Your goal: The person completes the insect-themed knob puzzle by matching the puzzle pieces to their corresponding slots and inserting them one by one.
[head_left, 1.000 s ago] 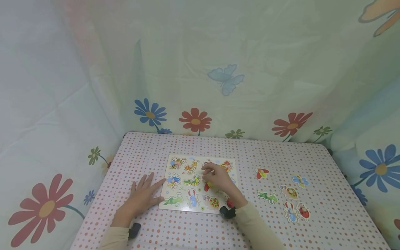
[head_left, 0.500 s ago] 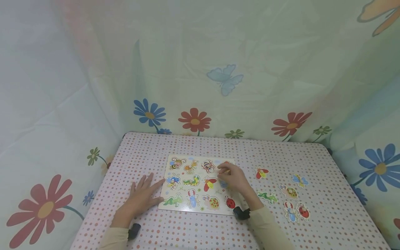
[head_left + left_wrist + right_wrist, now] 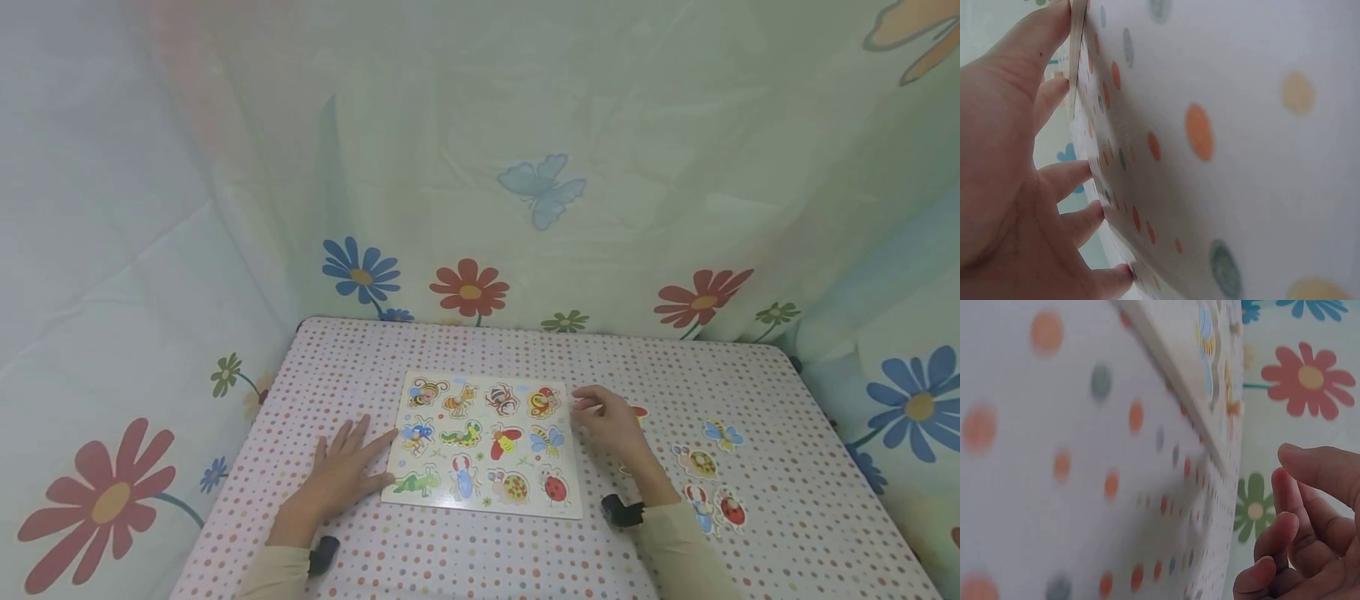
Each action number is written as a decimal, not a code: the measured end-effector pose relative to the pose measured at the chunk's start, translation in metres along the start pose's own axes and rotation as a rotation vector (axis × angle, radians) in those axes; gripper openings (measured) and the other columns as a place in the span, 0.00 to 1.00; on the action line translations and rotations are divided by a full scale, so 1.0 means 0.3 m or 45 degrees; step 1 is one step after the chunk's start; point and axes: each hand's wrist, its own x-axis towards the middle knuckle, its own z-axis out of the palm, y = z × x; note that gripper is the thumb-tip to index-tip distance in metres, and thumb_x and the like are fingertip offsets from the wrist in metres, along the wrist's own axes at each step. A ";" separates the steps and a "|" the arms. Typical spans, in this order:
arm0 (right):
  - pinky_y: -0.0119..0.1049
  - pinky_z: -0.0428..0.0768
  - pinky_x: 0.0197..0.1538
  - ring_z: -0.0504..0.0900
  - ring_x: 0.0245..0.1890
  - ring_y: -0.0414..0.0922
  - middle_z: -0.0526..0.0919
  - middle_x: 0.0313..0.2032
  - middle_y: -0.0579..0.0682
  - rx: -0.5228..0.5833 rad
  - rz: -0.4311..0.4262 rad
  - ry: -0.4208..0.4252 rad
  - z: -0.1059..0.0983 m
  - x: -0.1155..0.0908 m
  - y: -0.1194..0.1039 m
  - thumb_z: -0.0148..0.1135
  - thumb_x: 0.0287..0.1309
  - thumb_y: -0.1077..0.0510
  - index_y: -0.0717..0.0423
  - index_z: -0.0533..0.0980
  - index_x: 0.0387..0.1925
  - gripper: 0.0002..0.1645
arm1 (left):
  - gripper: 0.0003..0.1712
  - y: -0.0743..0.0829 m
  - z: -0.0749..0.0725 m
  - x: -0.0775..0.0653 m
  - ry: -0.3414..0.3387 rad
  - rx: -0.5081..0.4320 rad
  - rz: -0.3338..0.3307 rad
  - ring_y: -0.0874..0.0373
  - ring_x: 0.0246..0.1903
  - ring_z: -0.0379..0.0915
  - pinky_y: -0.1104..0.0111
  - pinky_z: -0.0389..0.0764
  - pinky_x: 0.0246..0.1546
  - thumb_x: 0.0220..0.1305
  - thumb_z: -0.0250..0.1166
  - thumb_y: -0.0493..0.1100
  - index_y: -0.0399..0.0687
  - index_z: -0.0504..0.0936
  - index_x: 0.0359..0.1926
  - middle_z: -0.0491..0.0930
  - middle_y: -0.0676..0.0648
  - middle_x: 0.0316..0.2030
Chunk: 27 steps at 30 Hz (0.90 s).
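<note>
Table (image 3: 375, 350): your two hands work on a cloth with coloured dots; the flowered curtain (image 3: 525, 208) hangs behind it, far from both hands.
Puzzle board (image 3: 484, 442): it lies flat between your hands. Your left hand touches its left edge; your right hand is just beside its upper right corner.
Board state: as far as the head view shows, all twelve places carry an insect picture, from the bee at the far left to the ladybird (image 3: 555, 488) at the near right. I cannot tell if these are pieces set in or only pictures printed in open slots.
Loose pieces: some insect pieces lie on the cloth to the right of your right hand, among them the blue one (image 3: 722, 432), the snail (image 3: 697, 460) and the red ladybird piece (image 3: 731, 510). One red piece (image 3: 640, 412) is just behind your right hand, partly hidden by it.
What is left: I judge the loose pieces are the open part of the work, because they are well apart from the board.
Left hand (image 3: 341, 475): flat on the cloth, fingers straight and spread, holding nothing.
Right hand (image 3: 611, 418): over the cloth, fingers loosely curled; the right wrist view shows nothing between the fingers (image 3: 1285, 531).
</note>
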 end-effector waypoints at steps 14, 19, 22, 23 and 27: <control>0.46 0.81 0.41 0.80 0.48 0.58 0.80 0.52 0.63 -0.080 0.165 0.094 -0.173 0.019 0.147 0.62 0.68 0.57 0.61 0.72 0.64 0.26 | 0.40 -0.001 0.000 -0.001 -0.002 0.011 0.001 0.34 0.75 0.33 0.33 0.31 0.68 0.65 0.64 0.63 0.67 0.63 0.76 0.43 0.39 0.78; 0.50 0.79 0.44 0.78 0.51 0.60 0.78 0.54 0.64 -0.054 0.230 0.077 -0.184 0.036 0.181 0.62 0.68 0.57 0.60 0.70 0.65 0.27 | 0.40 -0.001 -0.002 -0.001 0.000 0.011 0.001 0.34 0.75 0.33 0.33 0.31 0.68 0.65 0.64 0.63 0.67 0.63 0.76 0.43 0.39 0.78; 0.46 0.80 0.41 0.78 0.51 0.61 0.77 0.54 0.65 -0.059 0.259 0.072 -0.181 0.040 0.188 0.62 0.67 0.58 0.62 0.70 0.65 0.27 | 0.40 0.001 -0.003 0.001 0.004 0.001 0.002 0.34 0.75 0.33 0.33 0.31 0.68 0.65 0.64 0.63 0.66 0.63 0.75 0.44 0.39 0.78; 0.46 0.80 0.41 0.77 0.52 0.61 0.77 0.54 0.65 -0.062 0.266 0.067 -0.180 0.041 0.189 0.63 0.67 0.58 0.62 0.70 0.64 0.27 | 0.40 0.001 -0.003 0.002 0.002 0.001 0.002 0.34 0.75 0.33 0.33 0.31 0.68 0.65 0.64 0.63 0.67 0.63 0.75 0.43 0.39 0.78; 0.48 0.81 0.45 0.77 0.53 0.62 0.77 0.54 0.66 -0.094 0.271 0.046 -0.177 0.040 0.190 0.63 0.66 0.60 0.64 0.71 0.63 0.26 | 0.41 0.001 -0.002 0.005 -0.001 0.003 0.000 0.34 0.75 0.33 0.33 0.31 0.68 0.65 0.64 0.64 0.67 0.63 0.75 0.43 0.39 0.78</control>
